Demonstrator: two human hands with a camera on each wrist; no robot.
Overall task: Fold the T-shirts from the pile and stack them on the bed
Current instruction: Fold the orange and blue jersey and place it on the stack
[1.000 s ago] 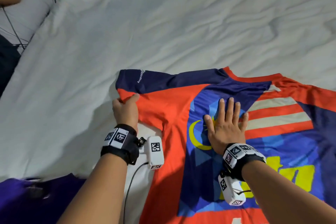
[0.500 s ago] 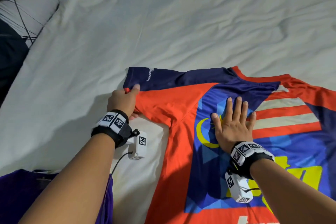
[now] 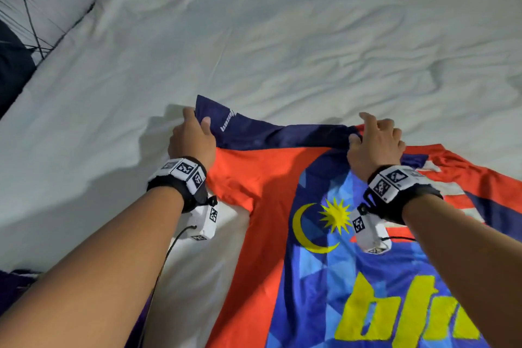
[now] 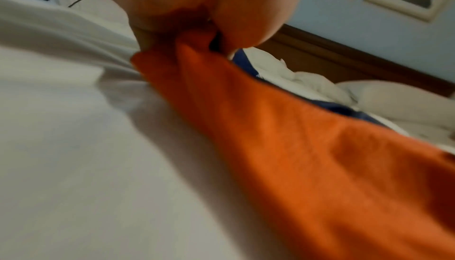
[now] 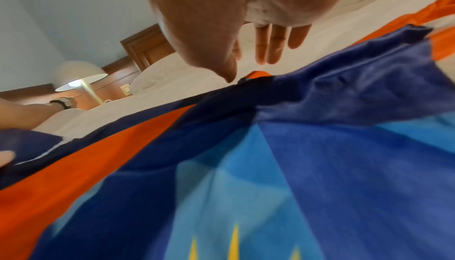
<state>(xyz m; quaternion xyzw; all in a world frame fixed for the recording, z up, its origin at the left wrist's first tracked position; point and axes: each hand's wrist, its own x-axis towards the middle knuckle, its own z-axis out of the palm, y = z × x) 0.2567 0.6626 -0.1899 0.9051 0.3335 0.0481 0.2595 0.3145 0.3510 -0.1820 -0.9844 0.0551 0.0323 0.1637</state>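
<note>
T-shirt (image 3: 271, 178), orange with a blue panel, a yellow crescent and star, and yellow lettering, lay flat on the white bed (image 3: 282, 37), its collar end pointing away from me and its body running toward the lower right of the head view. I had my left hand (image 3: 192, 138) at the end of the navy sleeve (image 3: 268, 133), thumb on top and fingers under the cuff, pinching the cloth; the left wrist view showed orange fabric gathered between thumb and palm, blurred but clearly gripped. My right hand (image 3: 375, 144) sat at the shoulder beside the collar. In the head view its thumb and curled fingers seemed to pinch the navy seam there, index finger raised. The right wrist view showed three fingers (image 5: 268, 46) hanging straight above the sheet and the thumb tip just over the navy edge, so the grip looked light, made by thumb and perhaps one finger; I could not tell which. The sleeve stretched taut between the two hands, slightly lifted off the sheet. A purple garment (image 3: 17, 285) lay at the lower left edge, under my left forearm. A lit lamp (image 5: 81, 81) stood beyond the bed.
</note>
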